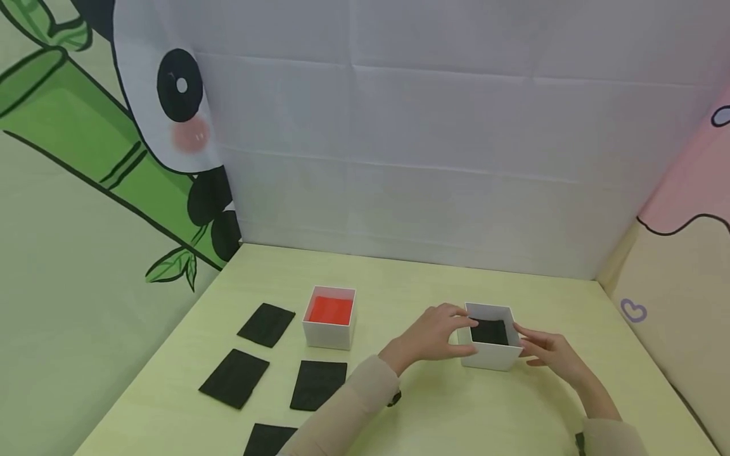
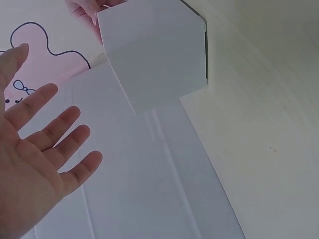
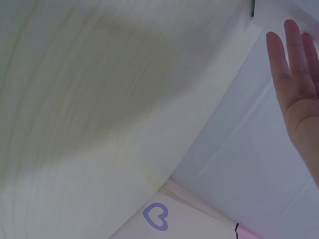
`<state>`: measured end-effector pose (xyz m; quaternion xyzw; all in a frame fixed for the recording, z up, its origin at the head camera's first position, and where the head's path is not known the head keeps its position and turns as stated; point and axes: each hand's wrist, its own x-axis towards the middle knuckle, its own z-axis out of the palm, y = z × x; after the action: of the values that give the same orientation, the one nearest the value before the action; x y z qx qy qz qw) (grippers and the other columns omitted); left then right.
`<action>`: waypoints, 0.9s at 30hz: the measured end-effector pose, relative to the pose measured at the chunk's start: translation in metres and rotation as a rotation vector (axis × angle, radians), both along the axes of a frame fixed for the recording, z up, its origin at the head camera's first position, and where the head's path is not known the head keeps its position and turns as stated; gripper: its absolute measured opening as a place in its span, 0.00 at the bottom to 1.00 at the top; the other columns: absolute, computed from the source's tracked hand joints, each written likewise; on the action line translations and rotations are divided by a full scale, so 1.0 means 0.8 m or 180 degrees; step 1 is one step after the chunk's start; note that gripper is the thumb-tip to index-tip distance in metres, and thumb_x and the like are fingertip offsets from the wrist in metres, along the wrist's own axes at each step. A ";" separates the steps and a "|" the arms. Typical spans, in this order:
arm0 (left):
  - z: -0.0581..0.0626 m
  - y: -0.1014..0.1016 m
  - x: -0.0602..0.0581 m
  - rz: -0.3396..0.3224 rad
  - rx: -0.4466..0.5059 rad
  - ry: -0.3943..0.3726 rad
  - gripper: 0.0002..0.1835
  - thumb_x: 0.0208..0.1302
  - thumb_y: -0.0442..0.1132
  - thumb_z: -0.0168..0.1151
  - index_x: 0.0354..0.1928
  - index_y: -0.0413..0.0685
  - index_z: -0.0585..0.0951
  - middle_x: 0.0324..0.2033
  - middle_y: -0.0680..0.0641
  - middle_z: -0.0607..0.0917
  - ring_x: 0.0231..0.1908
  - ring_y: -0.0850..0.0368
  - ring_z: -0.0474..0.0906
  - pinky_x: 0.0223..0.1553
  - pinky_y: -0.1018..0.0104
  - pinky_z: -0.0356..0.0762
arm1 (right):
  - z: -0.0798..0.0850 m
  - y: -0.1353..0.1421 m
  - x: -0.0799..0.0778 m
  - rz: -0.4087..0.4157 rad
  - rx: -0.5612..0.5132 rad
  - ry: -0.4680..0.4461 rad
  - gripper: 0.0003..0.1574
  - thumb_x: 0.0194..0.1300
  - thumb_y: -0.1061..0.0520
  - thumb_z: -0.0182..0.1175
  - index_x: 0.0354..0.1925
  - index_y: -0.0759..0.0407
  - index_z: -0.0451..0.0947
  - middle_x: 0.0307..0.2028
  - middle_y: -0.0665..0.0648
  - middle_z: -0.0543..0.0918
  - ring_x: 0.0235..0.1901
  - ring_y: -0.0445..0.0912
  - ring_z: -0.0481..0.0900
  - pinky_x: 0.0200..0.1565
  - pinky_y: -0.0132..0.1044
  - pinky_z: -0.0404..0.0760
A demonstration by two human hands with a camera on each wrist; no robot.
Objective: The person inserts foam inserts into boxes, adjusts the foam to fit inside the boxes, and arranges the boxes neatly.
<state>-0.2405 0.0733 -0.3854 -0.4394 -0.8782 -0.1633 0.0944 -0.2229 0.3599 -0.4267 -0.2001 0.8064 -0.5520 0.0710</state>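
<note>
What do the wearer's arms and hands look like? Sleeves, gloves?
Left hand and right hand: bare, no gloves. Left sleeve and right sleeve: long, beige. Small dark piece beside the left sleeve, another beside the right; too small to identify.

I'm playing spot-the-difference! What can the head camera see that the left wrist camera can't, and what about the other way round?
Only the head view shows the box with red inside, the black squares on the table and the green bamboo drawing.

Only the left wrist view shows the palm side of the left hand, and a tiny speck on the table.

Both show the left hand, at least part of the right hand, the other white box, the table and some pink drawing.
</note>
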 end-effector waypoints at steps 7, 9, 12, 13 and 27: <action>0.005 -0.019 0.013 0.0018 0.0134 -0.0273 0.25 0.57 0.56 0.56 0.55 0.55 0.75 0.55 0.49 0.72 0.56 0.58 0.64 0.52 0.62 0.62 | -0.002 0.000 0.001 -0.0096 0.0117 -0.0066 0.25 0.65 0.62 0.50 0.59 0.69 0.62 0.43 0.47 0.80 0.35 0.45 0.80 0.33 0.42 0.78; 0.005 -0.025 0.017 0.0018 0.0159 -0.0339 0.25 0.58 0.56 0.56 0.55 0.54 0.75 0.55 0.49 0.71 0.57 0.58 0.63 0.53 0.61 0.61 | -0.003 0.000 0.001 -0.0099 0.0150 -0.0055 0.26 0.65 0.62 0.50 0.58 0.74 0.59 0.43 0.45 0.80 0.34 0.46 0.80 0.33 0.42 0.78; 0.005 -0.032 0.021 0.0012 0.0158 -0.0331 0.26 0.58 0.56 0.56 0.56 0.54 0.75 0.56 0.50 0.71 0.57 0.58 0.63 0.54 0.62 0.61 | -0.004 0.001 0.001 -0.0089 0.0147 -0.0086 0.26 0.66 0.62 0.50 0.58 0.73 0.59 0.43 0.42 0.79 0.35 0.47 0.80 0.33 0.42 0.78; 0.005 -0.035 0.023 0.0006 0.0171 -0.0318 0.25 0.57 0.56 0.57 0.55 0.53 0.75 0.55 0.50 0.71 0.57 0.59 0.63 0.54 0.62 0.61 | -0.004 0.001 0.001 -0.0092 0.0141 -0.0094 0.26 0.66 0.61 0.49 0.58 0.73 0.59 0.43 0.42 0.79 0.35 0.47 0.80 0.33 0.42 0.78; 0.001 -0.071 0.037 0.0090 0.0364 -0.0354 0.23 0.58 0.53 0.58 0.53 0.52 0.76 0.53 0.50 0.72 0.55 0.59 0.65 0.53 0.63 0.62 | -0.005 0.000 0.002 -0.0112 0.0091 -0.0127 0.25 0.66 0.62 0.49 0.60 0.68 0.61 0.42 0.38 0.78 0.34 0.45 0.80 0.32 0.42 0.78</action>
<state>-0.2111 0.0169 -0.3849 -0.4112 -0.8774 -0.2361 0.0727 -0.2212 0.3598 -0.4310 -0.1738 0.8160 -0.5454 0.0803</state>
